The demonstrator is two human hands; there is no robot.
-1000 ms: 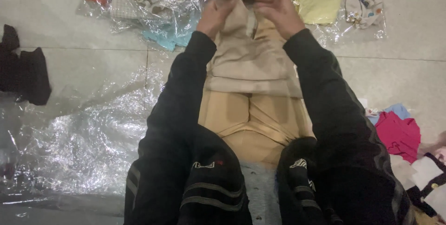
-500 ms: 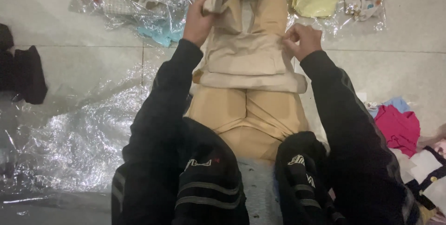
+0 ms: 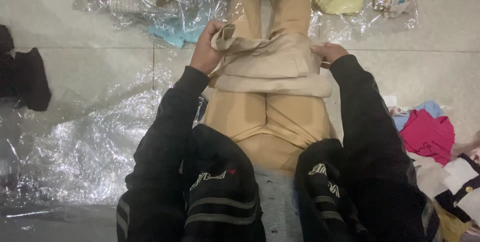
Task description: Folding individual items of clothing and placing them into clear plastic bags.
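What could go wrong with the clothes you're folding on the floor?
The left hand grips only a bunched corner of the beige folded garment, so the fold might slip crooked. The right hand just presses its edge, so that side could shift. The crinkly clear plastic sheet beside the tan trousers might slide underfoot.

1. Pale grey tiled floor [image 3: 75, 67], crossed by thin dark grout lines.
2. Crinkled clear plastic sheeting [image 3: 70, 152] spread over the lower left, catching dull glints of light.
3. More clear wrapping [image 3: 165, 7] along the top edge, over bagged cloth in orange, light blue and yellow.
4. Dark clothing [image 3: 30, 77] at the left edge.
5. Heap of pink, blue and white garments [image 3: 430, 137] at the right.
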